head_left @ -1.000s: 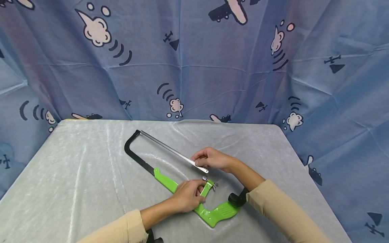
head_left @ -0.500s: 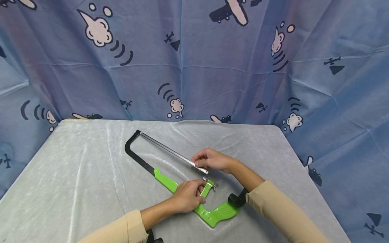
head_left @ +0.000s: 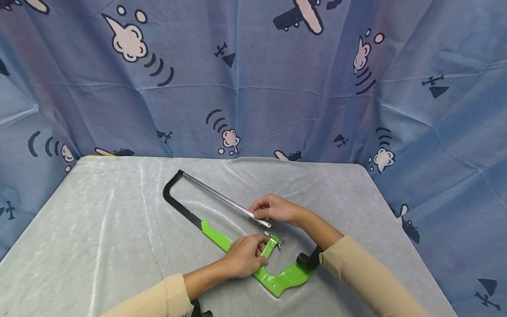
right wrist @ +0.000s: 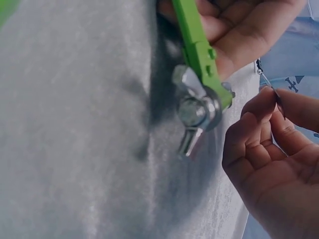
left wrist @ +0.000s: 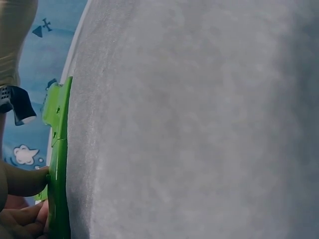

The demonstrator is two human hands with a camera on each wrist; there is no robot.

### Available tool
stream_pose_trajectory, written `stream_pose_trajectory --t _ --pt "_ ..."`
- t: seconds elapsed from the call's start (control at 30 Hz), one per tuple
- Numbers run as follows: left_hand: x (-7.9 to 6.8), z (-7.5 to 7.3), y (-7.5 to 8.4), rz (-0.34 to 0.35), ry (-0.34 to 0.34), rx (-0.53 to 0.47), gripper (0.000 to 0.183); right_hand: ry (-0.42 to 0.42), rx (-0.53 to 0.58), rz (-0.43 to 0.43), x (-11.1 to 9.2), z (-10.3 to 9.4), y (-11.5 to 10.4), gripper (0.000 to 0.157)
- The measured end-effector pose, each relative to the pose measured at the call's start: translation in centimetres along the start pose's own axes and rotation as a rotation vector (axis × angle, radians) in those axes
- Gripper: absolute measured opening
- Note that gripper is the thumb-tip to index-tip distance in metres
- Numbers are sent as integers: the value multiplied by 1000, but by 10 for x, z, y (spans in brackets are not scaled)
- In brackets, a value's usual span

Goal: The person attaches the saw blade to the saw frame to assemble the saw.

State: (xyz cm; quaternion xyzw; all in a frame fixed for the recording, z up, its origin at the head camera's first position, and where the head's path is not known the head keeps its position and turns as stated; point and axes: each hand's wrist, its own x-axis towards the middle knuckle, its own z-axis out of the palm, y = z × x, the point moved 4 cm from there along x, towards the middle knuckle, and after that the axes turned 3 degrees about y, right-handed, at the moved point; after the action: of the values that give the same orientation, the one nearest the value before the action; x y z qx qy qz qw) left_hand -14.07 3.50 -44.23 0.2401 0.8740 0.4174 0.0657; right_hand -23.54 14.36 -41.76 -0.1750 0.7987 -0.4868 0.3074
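Observation:
A hacksaw frame (head_left: 215, 236), green with a black front arm (head_left: 182, 210), lies slantwise on the table. My left hand (head_left: 243, 256) grips its green part by the short upright arm (head_left: 267, 250) near the handle (head_left: 295, 275). In the right wrist view that arm carries a metal wing nut (right wrist: 192, 112). My right hand (head_left: 279, 208) pinches the thin silver hacksaw blade (head_left: 218, 193) between thumb and fingers close to its near end. The blade's far end meets the tip of the black arm. Its near end, with a small hole, is apart from the pin (head_left: 267, 233) on the green arm.
Pale grey cloth covers the table (head_left: 99, 220). Behind it and at the sides hangs a blue printed curtain (head_left: 277, 110). A black wrist camera (head_left: 309, 260) under the right sleeve is close to the saw handle.

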Motion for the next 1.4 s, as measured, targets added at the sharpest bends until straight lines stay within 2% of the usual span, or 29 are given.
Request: stream_pose_trajectory --t 0.27,0.63,1.4 --pt "-1 -1 0 -29 -5 -10 35 3 -39 -1 1 3 3 22" --pt "-1 -1 1 -31 -5 -14 34 3 -93 -9 2 6 6 19" --pt "-1 0 0 -34 -1 -6 36 -57 -102 -59 2 10 2 19"
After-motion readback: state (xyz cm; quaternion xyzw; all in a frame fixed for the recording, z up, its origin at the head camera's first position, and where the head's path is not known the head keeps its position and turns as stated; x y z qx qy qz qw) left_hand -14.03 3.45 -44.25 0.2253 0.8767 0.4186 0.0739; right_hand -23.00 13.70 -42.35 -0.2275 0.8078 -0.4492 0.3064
